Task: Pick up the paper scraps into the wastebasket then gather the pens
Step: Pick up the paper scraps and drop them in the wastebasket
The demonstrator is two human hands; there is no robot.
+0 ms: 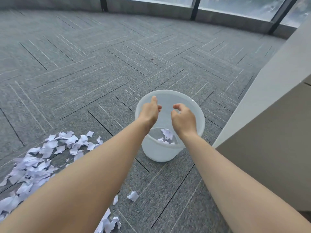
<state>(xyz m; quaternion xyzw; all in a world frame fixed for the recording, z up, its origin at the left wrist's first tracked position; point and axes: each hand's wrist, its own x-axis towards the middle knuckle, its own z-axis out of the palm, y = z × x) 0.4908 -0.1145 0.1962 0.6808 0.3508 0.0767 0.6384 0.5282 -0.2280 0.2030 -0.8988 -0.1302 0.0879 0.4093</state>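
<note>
A white translucent wastebasket (198, 111) stands on the grey carpet, with a few paper scraps (166, 134) lying at its bottom. Both my hands hover over its mouth. My left hand (149, 111) has its fingers loosely apart and holds nothing. My right hand (183, 119) is also empty, fingers curled and spread. A large heap of white paper scraps (42, 158) covers the floor at the left, partly hidden under my left forearm. One loose scrap (133, 196) lies between my arms, and more scraps (109, 222) sit near the bottom edge. No pens are visible.
A beige cabinet or wall panel (269, 132) rises close to the right of the basket. Grey patterned carpet (101, 64) stretches ahead to a low sill and windows (235, 4) at the back.
</note>
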